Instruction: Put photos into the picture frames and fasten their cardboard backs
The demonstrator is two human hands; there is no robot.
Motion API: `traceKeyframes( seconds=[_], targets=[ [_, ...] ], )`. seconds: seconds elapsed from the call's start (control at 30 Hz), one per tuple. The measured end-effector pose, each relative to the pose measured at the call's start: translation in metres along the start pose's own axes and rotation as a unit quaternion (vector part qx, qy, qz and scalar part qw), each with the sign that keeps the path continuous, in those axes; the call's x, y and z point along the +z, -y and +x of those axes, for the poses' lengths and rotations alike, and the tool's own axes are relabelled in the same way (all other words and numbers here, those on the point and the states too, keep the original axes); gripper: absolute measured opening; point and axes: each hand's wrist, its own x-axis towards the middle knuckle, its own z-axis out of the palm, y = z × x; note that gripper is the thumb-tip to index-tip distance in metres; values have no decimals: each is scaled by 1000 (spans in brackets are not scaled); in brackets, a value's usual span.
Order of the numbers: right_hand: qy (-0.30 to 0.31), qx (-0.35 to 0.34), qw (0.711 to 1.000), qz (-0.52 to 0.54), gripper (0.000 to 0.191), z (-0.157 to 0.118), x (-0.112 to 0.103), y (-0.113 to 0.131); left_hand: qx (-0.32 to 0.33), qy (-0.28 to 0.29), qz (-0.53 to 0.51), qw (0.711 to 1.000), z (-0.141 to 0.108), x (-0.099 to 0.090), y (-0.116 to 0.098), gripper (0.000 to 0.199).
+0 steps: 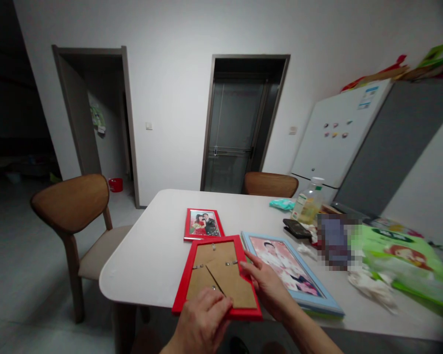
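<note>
Left grip (208,314) and right grip (260,278) closed on red frame (251,275)

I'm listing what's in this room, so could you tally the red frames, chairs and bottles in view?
Red frames: 2
Chairs: 2
Bottle: 1
Total: 5

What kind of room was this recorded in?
Probably a home dining area: a pale table with wooden chairs, a fridge dotted with magnets, and framed photos on the table.
</note>
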Motion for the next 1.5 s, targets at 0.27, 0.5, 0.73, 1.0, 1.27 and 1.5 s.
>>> traceKeyframes(
  seconds=[0.27,0.5,0.73,1.0,1.27,1.5],
  targets=[
    [-16,-69,919,-388,50,18,-8,-39,-17,87,67,994,-14,33,5,14],
    [17,-97,839,-536,43,20,-5,-45,-105,167,7,980,-19,18,12,32],
    [24,-117,824,-554,30,26,0,-40,-224,183,30,957,-29,-6,31,40],
    [-10,-128,818,-561,25,41,5,-52,-244,184,14,952,-25,-4,34,56],
    [-11,-174,810,-559,30,24,12,-36,-251,166,-7,954,-21,-9,31,58],
    [259,-186,824,-469,20,-6,23,-22,-249,153,-11,956,-22,-6,30,35]
  ],
)
